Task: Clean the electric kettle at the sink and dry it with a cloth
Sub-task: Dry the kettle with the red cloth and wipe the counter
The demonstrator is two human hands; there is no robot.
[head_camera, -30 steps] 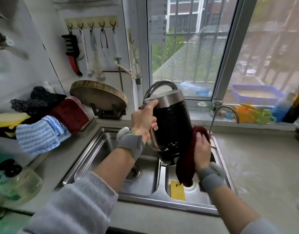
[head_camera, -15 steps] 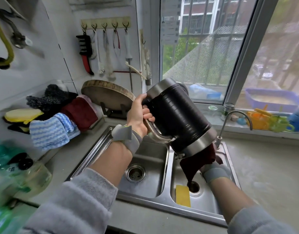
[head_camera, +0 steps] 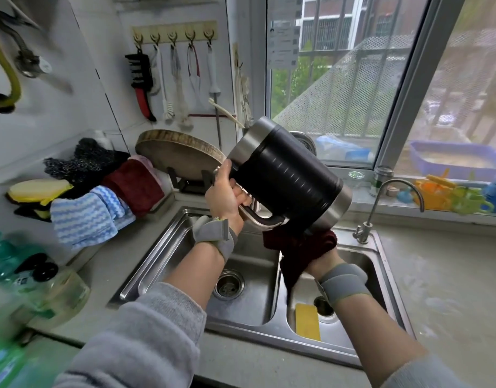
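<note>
The black and steel electric kettle [head_camera: 289,175] hangs tilted over the double steel sink [head_camera: 168,247], its mouth up to the left and its base down to the right. My left hand [head_camera: 226,196] grips the kettle's handle. A dark red cloth [head_camera: 294,247] is pressed against the underside of the kettle's base. My right hand [head_camera: 324,259] holds that cloth from below; the cloth covers most of its fingers.
A small tap [head_camera: 381,203] stands at the sink's back right. A yellow sponge [head_camera: 307,322] lies in the right basin. Folded cloths [head_camera: 87,217] and a round wooden board [head_camera: 179,155] sit left of the sink. Utensils [head_camera: 171,79] hang on the wall. The wet counter [head_camera: 448,289] extends right.
The kettle has gone from upright to tilted with its base toward the right. My right hand with the cloth has moved from the kettle's side to under its base.
</note>
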